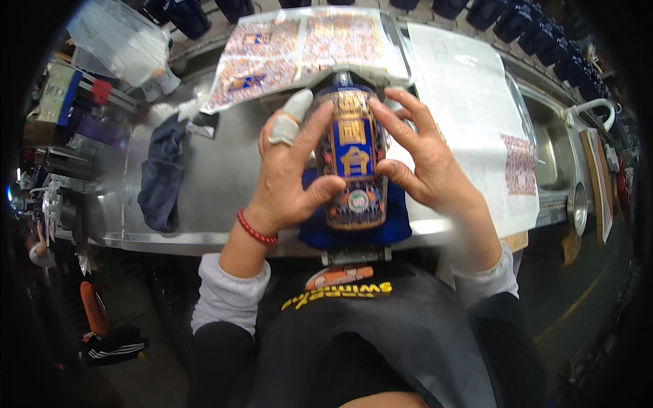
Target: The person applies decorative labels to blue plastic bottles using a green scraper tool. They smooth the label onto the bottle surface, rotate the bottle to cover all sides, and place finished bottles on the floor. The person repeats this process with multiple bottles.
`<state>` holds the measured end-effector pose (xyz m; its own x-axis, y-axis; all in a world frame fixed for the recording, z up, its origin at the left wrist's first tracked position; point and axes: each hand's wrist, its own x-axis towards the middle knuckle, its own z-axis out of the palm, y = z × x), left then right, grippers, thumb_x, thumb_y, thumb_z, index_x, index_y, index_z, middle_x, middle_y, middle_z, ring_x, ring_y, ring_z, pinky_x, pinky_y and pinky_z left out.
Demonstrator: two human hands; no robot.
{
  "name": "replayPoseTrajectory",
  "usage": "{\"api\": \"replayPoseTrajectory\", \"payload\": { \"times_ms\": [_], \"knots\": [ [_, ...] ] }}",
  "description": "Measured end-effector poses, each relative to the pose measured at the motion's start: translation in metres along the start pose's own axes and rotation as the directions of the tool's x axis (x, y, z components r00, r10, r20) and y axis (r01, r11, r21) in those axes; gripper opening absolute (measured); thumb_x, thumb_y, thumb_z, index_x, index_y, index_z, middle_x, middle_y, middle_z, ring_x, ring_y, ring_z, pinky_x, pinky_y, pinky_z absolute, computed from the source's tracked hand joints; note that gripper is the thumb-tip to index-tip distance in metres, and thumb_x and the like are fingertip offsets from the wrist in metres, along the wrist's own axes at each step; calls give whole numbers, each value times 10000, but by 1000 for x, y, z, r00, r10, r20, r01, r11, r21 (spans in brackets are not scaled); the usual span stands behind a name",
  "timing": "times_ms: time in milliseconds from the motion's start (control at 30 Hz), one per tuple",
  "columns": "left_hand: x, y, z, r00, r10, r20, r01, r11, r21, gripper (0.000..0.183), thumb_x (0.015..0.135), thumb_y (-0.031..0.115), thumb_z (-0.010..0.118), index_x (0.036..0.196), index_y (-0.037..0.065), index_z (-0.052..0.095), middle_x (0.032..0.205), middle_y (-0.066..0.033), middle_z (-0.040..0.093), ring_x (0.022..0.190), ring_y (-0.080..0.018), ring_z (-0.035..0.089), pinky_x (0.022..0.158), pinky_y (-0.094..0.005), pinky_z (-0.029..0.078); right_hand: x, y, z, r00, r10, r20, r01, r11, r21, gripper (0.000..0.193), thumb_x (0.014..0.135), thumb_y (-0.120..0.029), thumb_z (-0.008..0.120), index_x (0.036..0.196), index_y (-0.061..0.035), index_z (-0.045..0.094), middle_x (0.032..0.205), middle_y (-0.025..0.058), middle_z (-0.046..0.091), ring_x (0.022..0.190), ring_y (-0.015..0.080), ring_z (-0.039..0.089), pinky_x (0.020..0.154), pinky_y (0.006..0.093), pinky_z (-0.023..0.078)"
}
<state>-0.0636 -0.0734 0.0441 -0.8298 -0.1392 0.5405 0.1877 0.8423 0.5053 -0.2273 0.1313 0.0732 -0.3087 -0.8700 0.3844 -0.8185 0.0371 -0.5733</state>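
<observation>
A dark blue bottle (354,153) with a patterned wrap and large gold characters on a blue panel lies in front of me, its neck pointing away. My left hand (292,156) is at its left side, thumb and a finger pressed to the patterned surface. White coverings sit on some of its fingers, and a red bracelet (257,230) circles the wrist. From the right, my right hand (422,146) touches the bottle with thumb and forefinger, its other fingers lifted. Under the bottle's near end is a blue cloth (401,224).
Patterned printed sheets (303,51) lie beyond the bottle. White paper (469,129) covers the right side of the metal worktop (231,183). A dark cloth (162,173) lies at left; a sink (554,149) is at far right. Dark blue vessels (513,24) line the back.
</observation>
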Motion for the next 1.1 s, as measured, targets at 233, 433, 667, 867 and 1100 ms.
{"api": "replayPoseTrajectory", "payload": {
  "times_ms": [233,433,667,867,1100],
  "knots": [
    [-5,-7,3,995,71,69,-66,996,-64,1065,792,795,609,1562,94,383,1561,-292,340,1424,-437,331,1186,-510,182,-19,9,8,994,43,104,-56,990,131,920,814,-633,717,1561,-197,403,1608,192,260,1380,408,428,1121,514,414],
    [-4,-6,-2,990,69,120,-65,997,-35,1081,772,786,641,1573,117,360,1579,-312,286,1432,-458,302,1187,-513,183,-20,10,7,992,24,127,-36,995,90,997,785,-663,723,1583,-196,350,1620,203,240,1474,421,309,1152,539,368],
    [-4,-7,-5,987,92,132,-88,996,-33,1176,746,772,675,1587,49,284,1579,-327,272,1460,-459,281,1190,-517,172,-19,13,2,992,-10,126,1,997,73,1091,744,-683,746,1590,-144,317,1621,216,240,1476,436,298,1165,543,344],
    [-4,-7,-7,984,64,164,-54,997,-62,1222,765,831,597,1595,17,220,1593,-328,231,1466,-462,259,1195,-540,134,-13,9,-5,980,13,197,-25,998,61,1157,701,-663,786,1601,-140,281,1620,225,230,1468,453,313,1157,530,359],
    [-4,-10,0,991,6,137,5,997,-80,1188,803,811,579,1586,-8,223,1606,-295,240,1454,-455,266,1193,-520,153,-7,8,-5,966,132,224,-165,977,138,1121,779,-711,694,1612,-123,228,1629,224,199,1484,426,289,1166,508,354]
  ]
}}
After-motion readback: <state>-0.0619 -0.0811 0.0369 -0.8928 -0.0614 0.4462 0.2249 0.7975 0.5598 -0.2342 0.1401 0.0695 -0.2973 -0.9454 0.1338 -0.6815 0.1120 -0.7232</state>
